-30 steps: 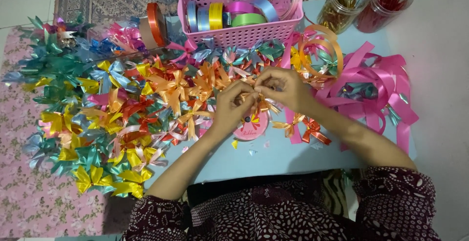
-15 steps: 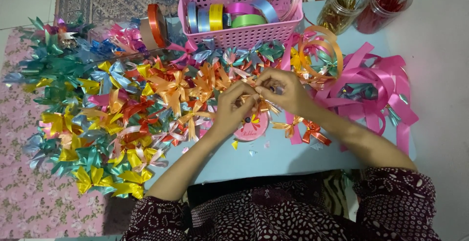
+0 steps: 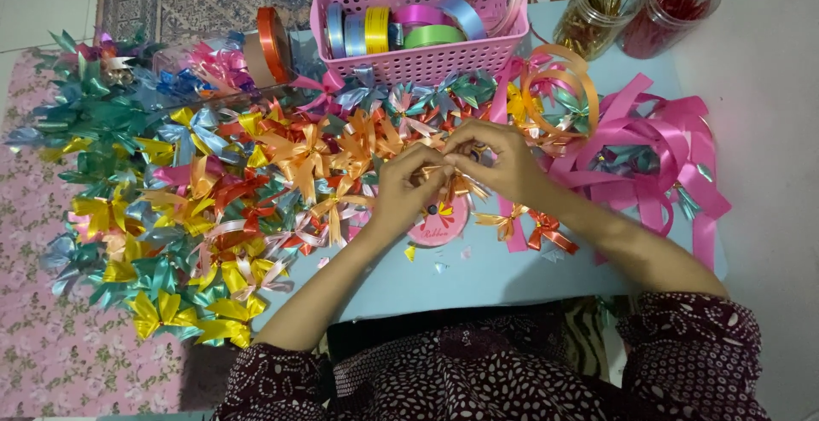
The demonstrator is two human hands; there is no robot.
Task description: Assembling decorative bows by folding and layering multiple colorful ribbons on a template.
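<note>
My left hand [image 3: 403, 189] and my right hand [image 3: 493, 158] meet over the middle of a light blue table [image 3: 512, 272]. Between their fingertips they pinch a small orange ribbon bow [image 3: 450, 179], partly hidden by the fingers. Just below the hands lies a round pink tape dispenser [image 3: 439, 220]. Two finished orange bows [image 3: 525, 226] rest on the table under my right wrist. A big heap of ribbon bows [image 3: 213, 191] in orange, yellow, teal and pink spreads to the left of my left hand.
A pink perforated basket [image 3: 418, 20] with several ribbon rolls stands at the back. An orange ribbon roll [image 3: 266, 46] stands left of it. Two clear jars [image 3: 636, 16] stand at the back right. Loose pink ribbon [image 3: 657, 152] lies piled on the right. Small scraps [image 3: 439, 259] dot the table.
Both hands stay together over the same spot; the fingers have shifted slightly on the orange bow. Nothing else has moved.
</note>
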